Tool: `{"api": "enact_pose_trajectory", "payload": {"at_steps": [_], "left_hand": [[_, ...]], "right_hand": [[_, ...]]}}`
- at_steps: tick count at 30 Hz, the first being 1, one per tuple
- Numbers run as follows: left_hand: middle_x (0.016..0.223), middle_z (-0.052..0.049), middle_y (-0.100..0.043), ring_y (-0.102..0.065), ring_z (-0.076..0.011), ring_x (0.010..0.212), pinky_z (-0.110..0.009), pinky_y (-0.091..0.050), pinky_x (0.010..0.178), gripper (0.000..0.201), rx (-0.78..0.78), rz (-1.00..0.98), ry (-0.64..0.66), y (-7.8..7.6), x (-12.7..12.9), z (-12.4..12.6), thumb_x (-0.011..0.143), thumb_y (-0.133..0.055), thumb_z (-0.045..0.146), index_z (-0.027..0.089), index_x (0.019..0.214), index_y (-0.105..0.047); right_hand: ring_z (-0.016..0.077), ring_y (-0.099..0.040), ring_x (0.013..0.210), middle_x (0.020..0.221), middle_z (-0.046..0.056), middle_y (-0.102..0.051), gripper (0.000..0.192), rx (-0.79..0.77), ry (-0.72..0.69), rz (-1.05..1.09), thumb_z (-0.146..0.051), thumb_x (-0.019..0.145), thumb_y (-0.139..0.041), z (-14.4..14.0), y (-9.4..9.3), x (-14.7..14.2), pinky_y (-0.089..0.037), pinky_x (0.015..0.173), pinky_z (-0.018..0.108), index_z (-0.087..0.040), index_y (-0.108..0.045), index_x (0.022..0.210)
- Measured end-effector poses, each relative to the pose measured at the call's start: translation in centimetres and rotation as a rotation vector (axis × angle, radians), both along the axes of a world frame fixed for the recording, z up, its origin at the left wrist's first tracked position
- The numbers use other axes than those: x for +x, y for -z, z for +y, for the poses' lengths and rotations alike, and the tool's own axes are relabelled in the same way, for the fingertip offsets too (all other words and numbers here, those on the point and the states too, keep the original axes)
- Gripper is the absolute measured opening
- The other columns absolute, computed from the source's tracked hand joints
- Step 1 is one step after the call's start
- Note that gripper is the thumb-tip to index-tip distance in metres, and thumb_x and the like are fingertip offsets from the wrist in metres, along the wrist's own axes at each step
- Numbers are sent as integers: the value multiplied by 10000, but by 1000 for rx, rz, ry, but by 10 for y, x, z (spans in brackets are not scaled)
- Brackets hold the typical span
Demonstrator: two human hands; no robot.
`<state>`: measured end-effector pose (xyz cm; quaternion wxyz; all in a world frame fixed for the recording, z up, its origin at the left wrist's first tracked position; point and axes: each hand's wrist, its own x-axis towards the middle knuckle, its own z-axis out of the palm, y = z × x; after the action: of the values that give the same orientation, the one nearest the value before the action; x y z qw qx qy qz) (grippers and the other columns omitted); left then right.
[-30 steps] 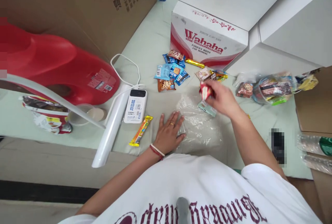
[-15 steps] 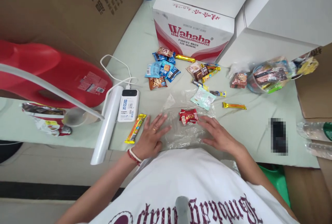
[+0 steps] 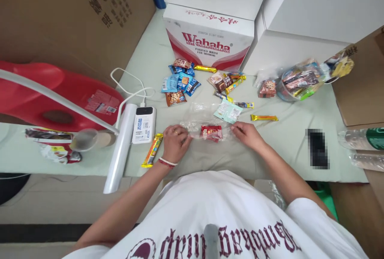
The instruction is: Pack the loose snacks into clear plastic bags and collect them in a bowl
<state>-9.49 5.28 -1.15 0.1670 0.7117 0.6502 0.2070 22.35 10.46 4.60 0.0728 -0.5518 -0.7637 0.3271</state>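
Observation:
A sheet of clear plastic film lies in front of me with small red snack packets on it. Its near edge is folded up over the packets. My left hand is closed on the film's left side, fingers bent. My right hand pinches the film's right corner between thumb and fingers. Just beyond the right fingers lies a pale green packet. To the left of my left hand is a yellow snack bar.
A white power bank and a white roll lie left. Blue packets and several snacks sit before a Wahaba box. At right are a filled plastic tub, a blurred dark object and bottles.
My hands have gone from lying spread on the film to gripping its sides. The film's near edge has come up and away from me, over the red packets. The view has shifted slightly.

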Motion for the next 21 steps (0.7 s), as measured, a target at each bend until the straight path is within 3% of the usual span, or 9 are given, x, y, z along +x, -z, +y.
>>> {"api": "enact_pose_trajectory", "payload": {"at_steps": [2, 4, 7, 10, 12, 13, 17, 21], "left_hand": [[981, -110, -736, -568, -345, 1148, -567, -397, 1020, 390, -31, 48, -187, 2, 12, 6, 960, -562, 454, 218, 685, -706], [1029, -135, -704, -538, -371, 1137, -556, -411, 966, 378, -61, 75, -325, 4, 21, 10, 936, -592, 486, 208, 710, -713], [1201, -177, -643, -502, -385, 1199, -537, -403, 993, 332, -10, 83, -417, 8, 28, 13, 897, -646, 476, 173, 992, -743], [1353, -221, -570, -469, -398, 1274, -538, -375, 1044, 625, 42, 96, -427, 11, 28, 15, 872, -675, 491, 120, 1370, -599], [1340, -227, -579, -478, -410, 1260, -548, -370, 1038, 773, 9, 112, -414, 13, 27, 18, 866, -676, 513, 108, 1495, -483], [1309, -225, -596, -487, -415, 1241, -553, -373, 1025, 806, -14, 119, -409, 13, 26, 20, 865, -673, 521, 105, 1520, -453], [1203, -214, -633, -498, -423, 1184, -569, -386, 978, 660, -57, 108, -390, 13, 25, 26, 870, -667, 540, 126, 1378, -589], [1119, -184, -624, -499, -409, 1137, -566, -400, 945, 374, -54, 55, -391, 13, 25, 28, 863, -686, 500, 182, 1058, -701]], "right_hand": [[223, -666, 799, 832, 87, -725, 310, -59, -26, -272, -342, 1036, -487, 19, -12, -7, -437, 694, 294, -182, -714, 900], [260, -682, 896, 952, 122, -749, 313, -19, -41, -464, -393, 1028, -507, 36, -24, -18, -439, 731, 312, -191, -737, 963], [303, -645, 1104, 1166, 164, -724, 370, 167, -40, -501, -441, 1046, -473, 64, -35, -44, -468, 855, 357, -196, -722, 1170], [325, -492, 1345, 1413, 187, -616, 527, 268, -181, -393, -374, 982, -617, 96, -22, -77, -413, 1066, 411, -156, -562, 1458], [342, -454, 1374, 1450, 216, -585, 719, 252, -262, -366, -312, 899, -727, 114, -6, -96, -349, 1139, 445, -107, -470, 1538], [345, -477, 1345, 1404, 224, -614, 704, 228, -278, -365, -270, 880, -736, 120, 0, -104, -350, 1132, 447, -88, -496, 1517], [278, -609, 1074, 1011, 146, -735, 287, 136, -300, -273, -119, 923, -577, 119, 2, -111, -432, 962, 346, -106, -757, 1146], [222, -611, 909, 955, 95, -692, 279, 221, -439, -159, -148, 958, -547, 72, -20, -94, -432, 804, 292, -189, -779, 1109]]}}
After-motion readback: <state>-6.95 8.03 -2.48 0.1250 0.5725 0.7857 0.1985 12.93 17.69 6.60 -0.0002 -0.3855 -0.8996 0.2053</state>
